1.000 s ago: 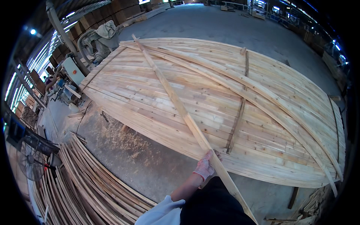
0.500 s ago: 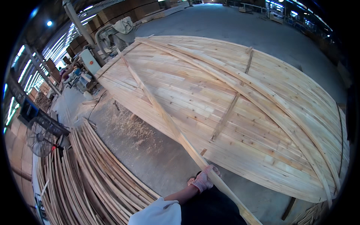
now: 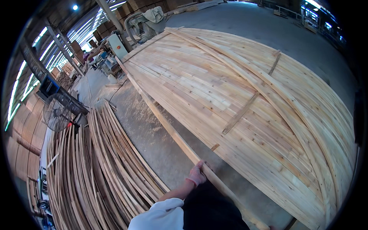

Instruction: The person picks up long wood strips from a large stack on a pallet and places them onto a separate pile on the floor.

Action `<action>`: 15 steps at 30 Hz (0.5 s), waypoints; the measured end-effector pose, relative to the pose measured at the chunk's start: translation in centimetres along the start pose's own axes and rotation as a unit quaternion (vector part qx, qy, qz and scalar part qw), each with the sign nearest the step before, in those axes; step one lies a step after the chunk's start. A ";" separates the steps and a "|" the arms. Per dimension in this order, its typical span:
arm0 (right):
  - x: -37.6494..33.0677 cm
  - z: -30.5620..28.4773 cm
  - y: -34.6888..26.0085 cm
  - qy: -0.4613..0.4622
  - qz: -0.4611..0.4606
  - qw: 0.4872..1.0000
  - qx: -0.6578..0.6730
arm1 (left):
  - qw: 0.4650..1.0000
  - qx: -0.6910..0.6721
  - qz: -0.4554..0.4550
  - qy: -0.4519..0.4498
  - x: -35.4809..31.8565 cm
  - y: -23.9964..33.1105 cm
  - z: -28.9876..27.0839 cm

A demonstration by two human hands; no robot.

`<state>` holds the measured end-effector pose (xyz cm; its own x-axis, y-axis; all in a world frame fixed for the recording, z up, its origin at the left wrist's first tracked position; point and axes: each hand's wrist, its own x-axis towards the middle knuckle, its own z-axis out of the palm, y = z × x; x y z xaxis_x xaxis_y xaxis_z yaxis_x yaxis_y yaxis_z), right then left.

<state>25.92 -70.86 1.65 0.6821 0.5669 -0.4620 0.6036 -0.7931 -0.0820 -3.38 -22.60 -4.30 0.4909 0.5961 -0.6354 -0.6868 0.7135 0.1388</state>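
In the left hand (image 3: 197, 174), a long wooden strip (image 3: 170, 128) — pale and honey-coloured, thin, smooth-looking, with flat sides and a lighter top edge. Slanting from the upper left down to the lower right, past the dark clothes (image 3: 211, 211). Up over the gray floor (image 3: 166, 161) and the sawdust (image 3: 140, 111), between a big stack of boards (image 3: 214, 103) and a pile of long thin sticks (image 3: 103, 165). Left hand curled tight around the strip, low down, with a white sleeve (image 3: 159, 216) behind. Right hand out of sight — no telling if curled or spread. Hidden under the left hand, a short piece of the strip. Hard to make out: the low end, dim and right down by the bottom edge. Tiny too, the far tip, near a pale machine box (image 3: 114, 43) (touching or apart, can't tell). Cut off at the bottom, the pile of sticks; lost in the dark rim, the stack's right side.
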 end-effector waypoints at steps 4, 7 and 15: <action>2.6 -1.2 -4.7 0.036 -0.062 0.997 0.011 | 0.988 0.120 0.027 0.098 1.5 1.4 0.5; 3.8 -4.4 -10.6 -0.003 -0.010 0.998 -0.069 | 0.979 0.178 -0.057 0.086 2.6 -1.7 -0.5; 5.3 -6.6 -20.3 0.215 -0.293 0.931 0.027 | 0.982 0.120 -0.145 0.011 -0.2 -8.4 2.6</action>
<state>20.03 -50.32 6.71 0.3511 0.9336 0.0713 0.9105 -0.3227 -0.2586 3.73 -27.74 -3.33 0.6343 0.3483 -0.6902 -0.3719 0.9201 0.1226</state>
